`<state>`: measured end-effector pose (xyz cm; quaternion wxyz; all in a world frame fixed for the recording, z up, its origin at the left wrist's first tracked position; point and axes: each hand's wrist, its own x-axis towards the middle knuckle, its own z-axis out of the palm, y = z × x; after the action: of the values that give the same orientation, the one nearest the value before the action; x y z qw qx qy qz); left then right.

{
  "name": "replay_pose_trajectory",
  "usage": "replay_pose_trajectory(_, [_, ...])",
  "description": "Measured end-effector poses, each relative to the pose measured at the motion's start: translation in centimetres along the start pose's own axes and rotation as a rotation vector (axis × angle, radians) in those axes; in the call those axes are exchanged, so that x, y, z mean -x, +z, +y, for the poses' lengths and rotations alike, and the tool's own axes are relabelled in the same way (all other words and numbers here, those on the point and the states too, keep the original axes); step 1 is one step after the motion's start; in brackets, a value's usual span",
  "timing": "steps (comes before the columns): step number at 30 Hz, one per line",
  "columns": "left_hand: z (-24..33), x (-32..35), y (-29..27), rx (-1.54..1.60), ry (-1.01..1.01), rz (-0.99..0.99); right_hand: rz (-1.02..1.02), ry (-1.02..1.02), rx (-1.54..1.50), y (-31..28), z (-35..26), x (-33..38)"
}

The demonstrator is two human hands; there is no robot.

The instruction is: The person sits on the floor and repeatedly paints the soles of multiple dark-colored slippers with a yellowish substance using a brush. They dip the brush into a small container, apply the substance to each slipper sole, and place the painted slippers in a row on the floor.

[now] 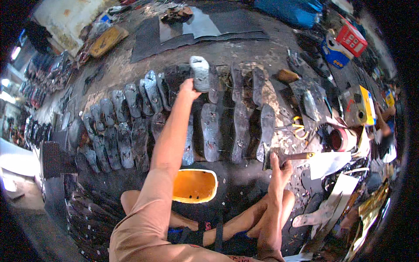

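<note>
My left hand (188, 89) reaches far forward and grips a grey shoe sole (200, 73) at the back row of soles. My right hand (277, 163) rests low near my knee and holds a wooden-handled brush (290, 156), its dark head next to the nearest sole. Rows of dark glue-coated soles (209, 131) lie spread on the ground in front of me. An orange tub (194, 185) stands between my legs.
Yellow-handled scissors (298, 126) and a round tin (339, 139) lie right of the soles. Black rubber sheets (196, 30) cover the far ground. A red box (350, 38), a blue box (334, 54) and a yellow-grey machine (358, 106) stand at the right. More soles (87, 218) pile at lower left.
</note>
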<state>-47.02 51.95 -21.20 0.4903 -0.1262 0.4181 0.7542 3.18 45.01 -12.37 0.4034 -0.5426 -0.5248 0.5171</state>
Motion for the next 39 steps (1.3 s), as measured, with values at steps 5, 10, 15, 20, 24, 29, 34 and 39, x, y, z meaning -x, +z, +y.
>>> replay_pose_trajectory(5, [-4.4,7.3,-9.8,-0.181,0.350,-0.103,0.016,-0.090,0.228,-0.5,6.4,-1.1])
replay_pose_trajectory(10, [-0.7,39.1,-16.0,-0.844,0.857,0.347,0.077,-0.106,0.179,-0.9,1.7,0.2])
replay_pose_trajectory(15, [5.9,51.4,-36.7,-1.842,0.179,1.491,-0.124,-0.035,0.477,3.6,-9.1,11.9])
replay_pose_trajectory(20, [0.1,50.3,-47.2,-1.599,0.144,1.592,-0.691,-0.501,0.567,9.9,-6.5,15.8])
replay_pose_trajectory(24, [0.7,52.2,-48.8,-1.220,0.635,1.550,-0.660,-0.824,0.675,10.4,-3.2,15.8])
replay_pose_trajectory(29, [-3.1,58.2,-36.0,-0.703,0.911,0.857,-0.461,-0.489,0.338,8.3,-4.4,15.3])
replay_pose_trajectory(34, [-10.7,63.9,-30.6,-1.322,0.566,0.788,-0.441,-0.389,0.461,4.4,-3.8,12.2])
replay_pose_trajectory(39, [-12.5,63.8,-27.9,-1.964,0.585,0.680,-0.723,-0.160,0.295,1.9,-3.1,16.7])
